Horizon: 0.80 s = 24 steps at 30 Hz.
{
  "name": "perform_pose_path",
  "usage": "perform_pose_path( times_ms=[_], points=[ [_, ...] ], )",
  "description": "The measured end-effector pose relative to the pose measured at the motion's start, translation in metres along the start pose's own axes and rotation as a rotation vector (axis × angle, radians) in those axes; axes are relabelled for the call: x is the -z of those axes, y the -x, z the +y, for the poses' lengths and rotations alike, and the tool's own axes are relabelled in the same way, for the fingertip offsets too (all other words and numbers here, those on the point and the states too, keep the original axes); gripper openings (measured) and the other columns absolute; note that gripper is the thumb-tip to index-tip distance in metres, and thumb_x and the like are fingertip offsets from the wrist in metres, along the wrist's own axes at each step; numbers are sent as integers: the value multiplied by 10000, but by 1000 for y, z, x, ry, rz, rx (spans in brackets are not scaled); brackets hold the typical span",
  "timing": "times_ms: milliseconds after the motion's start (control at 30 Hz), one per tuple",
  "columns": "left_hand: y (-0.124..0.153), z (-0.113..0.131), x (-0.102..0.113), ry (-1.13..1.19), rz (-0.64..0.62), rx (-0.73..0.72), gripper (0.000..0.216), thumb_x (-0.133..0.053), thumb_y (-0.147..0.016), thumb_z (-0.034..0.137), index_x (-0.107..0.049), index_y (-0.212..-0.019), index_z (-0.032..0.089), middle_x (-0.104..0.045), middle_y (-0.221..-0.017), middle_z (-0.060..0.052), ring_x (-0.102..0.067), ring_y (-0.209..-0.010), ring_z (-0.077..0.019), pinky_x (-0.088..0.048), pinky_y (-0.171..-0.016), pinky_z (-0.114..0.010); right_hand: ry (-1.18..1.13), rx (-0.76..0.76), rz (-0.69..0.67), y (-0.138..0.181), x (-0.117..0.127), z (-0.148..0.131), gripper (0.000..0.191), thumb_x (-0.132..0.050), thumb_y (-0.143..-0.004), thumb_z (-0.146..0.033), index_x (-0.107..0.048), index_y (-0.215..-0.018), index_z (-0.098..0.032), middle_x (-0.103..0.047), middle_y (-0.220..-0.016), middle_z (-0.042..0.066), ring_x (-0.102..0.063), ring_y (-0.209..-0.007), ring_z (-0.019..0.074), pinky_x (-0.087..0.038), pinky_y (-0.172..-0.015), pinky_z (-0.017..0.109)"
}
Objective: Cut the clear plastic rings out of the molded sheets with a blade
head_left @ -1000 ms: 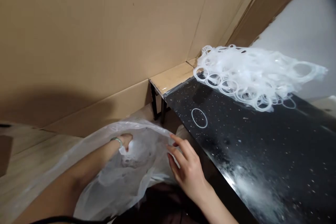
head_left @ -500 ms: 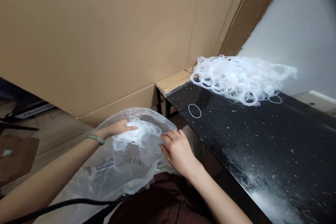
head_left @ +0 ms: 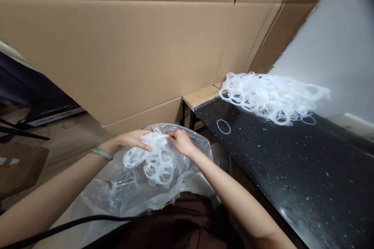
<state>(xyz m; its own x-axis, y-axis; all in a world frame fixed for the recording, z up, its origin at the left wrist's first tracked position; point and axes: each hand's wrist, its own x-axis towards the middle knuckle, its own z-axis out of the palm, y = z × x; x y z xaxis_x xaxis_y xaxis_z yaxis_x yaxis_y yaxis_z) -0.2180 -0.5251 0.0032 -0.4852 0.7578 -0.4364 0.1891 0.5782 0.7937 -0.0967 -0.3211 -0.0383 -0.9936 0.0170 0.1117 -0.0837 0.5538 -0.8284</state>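
Note:
A clump of clear plastic rings [head_left: 156, 161] hangs above the mouth of a clear plastic bag [head_left: 128, 190] on my lap. My left hand [head_left: 131, 140] grips the clump from the left, fingers closed on it. My right hand [head_left: 181, 142] pinches the same clump from the right. A green bangle [head_left: 101, 154] sits on my left wrist. A large heap of the same rings [head_left: 271, 95] lies at the far end of the black speckled table [head_left: 292, 163]. One single ring [head_left: 223, 126] lies flat on the table near its corner.
Large cardboard sheets [head_left: 131, 54] stand behind the bag and table. A black cable [head_left: 73, 223] crosses my lap. A white wall [head_left: 336, 46] rises at the right. Wooden floor [head_left: 70, 132] and dark objects [head_left: 35, 97] show at the left.
My left hand lifted a clump of rings out of the bag. My right hand let go of the bag's rim and moved left to take hold of the clump too.

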Motion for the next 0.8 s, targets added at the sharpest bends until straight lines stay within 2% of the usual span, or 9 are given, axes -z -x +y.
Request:
perform_pose_path(
  times_ms=[67,167,367,533,633,800],
  points=[
    [5,-2,5,-58,36,-25,502,-897,-484,338,-728,-933,188,-720,-931,-49,-648,-831,-221,-489,-655,-216,-153,-27,-8,-7,5,11,314,-559,-847,-273,-577,-554,-163,-540,-542,-9,-494,-570,132,-321,-558,234],
    [11,-5,9,-34,3,-9,318,-825,-609,403,-728,-777,151,-704,-754,-45,-623,-662,-181,-458,-570,-215,-422,-144,3,-14,7,23,380,-614,-777,-382,-468,-494,-174,-372,-445,-54,-329,-466,86,-232,-496,229],
    [23,-7,17,139,56,35,323,-770,-698,481,-729,-714,161,-704,-674,-41,-579,-536,-137,-429,-511,-204,-601,-234,38,-14,10,21,341,-654,-685,-479,-608,-629,-146,-476,-497,-34,-346,-466,83,-240,-483,229],
    [29,-7,18,231,113,55,391,-736,-723,541,-707,-636,161,-679,-608,-34,-565,-505,-131,-433,-492,-204,-541,-181,5,-12,13,17,359,-688,-665,-468,-564,-551,-151,-421,-500,-45,-316,-498,79,-223,-505,237],
    [30,-4,15,301,128,56,383,-745,-721,544,-730,-711,162,-712,-680,-50,-607,-557,-147,-478,-540,-221,-497,-143,7,-12,13,19,388,-681,-681,-466,-490,-523,-167,-376,-504,-52,-292,-512,80,-216,-517,238],
    [31,7,11,475,138,43,360,-798,-693,480,-756,-863,167,-752,-874,-85,-678,-726,-192,-536,-660,-260,-480,-118,-25,-17,10,25,253,-618,-718,-388,-540,-637,-161,-487,-566,-34,-413,-542,102,-318,-546,233]
  ],
)
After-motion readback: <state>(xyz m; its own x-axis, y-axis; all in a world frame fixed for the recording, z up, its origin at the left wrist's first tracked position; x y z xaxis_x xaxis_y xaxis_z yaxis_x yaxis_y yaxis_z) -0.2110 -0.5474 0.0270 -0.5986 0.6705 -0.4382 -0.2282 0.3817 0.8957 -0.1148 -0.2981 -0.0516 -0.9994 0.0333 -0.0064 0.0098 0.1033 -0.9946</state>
